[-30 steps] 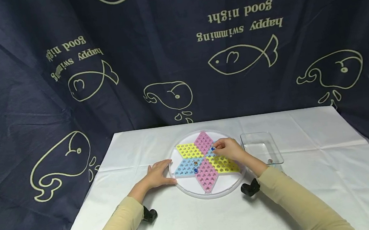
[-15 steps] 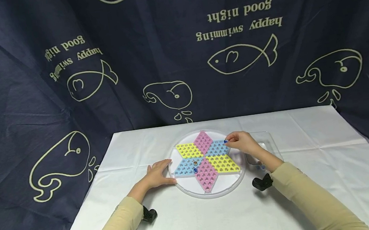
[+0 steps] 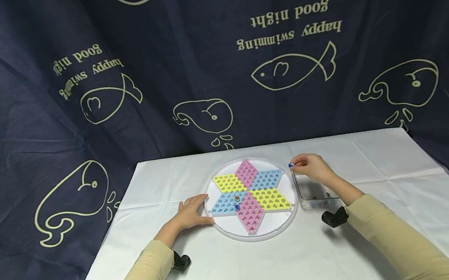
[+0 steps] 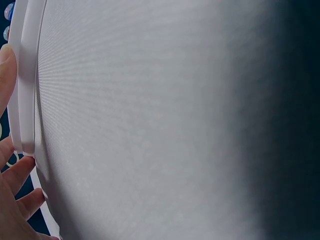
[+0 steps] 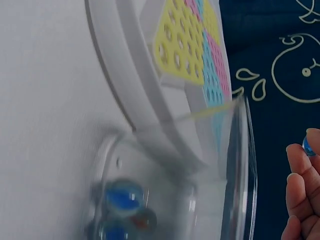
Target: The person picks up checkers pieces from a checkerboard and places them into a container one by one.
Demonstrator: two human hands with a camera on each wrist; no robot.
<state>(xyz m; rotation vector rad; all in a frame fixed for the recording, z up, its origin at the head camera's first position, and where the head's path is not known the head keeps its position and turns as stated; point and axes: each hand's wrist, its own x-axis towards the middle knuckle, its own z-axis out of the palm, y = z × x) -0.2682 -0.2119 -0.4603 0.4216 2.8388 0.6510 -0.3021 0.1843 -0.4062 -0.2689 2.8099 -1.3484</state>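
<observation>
My right hand (image 3: 312, 167) pinches a blue marble (image 3: 291, 165) between thumb and fingertips, over the far left corner of a clear plastic box (image 3: 319, 203). The marble (image 5: 308, 146) also shows between the fingertips in the right wrist view. A round white Chinese checkers board (image 3: 275, 221) with a pink, yellow and blue star lies left of the box. My left hand (image 3: 191, 212) rests at the board's left edge, thumb and fingers spread along the rim. On the star sit a brownish marble (image 3: 237, 199) and a blue one (image 3: 238, 207).
Several blue and reddish marbles (image 5: 124, 197) lie at the bottom of the box. A white cloth (image 3: 231, 273) covers the table. Behind it hangs a dark blue curtain (image 3: 200, 69) with fish and whale drawings.
My right hand has moved right with the blue marble, from the star's far blue section past the board's edge to the box. My left hand stays at the board's rim.
</observation>
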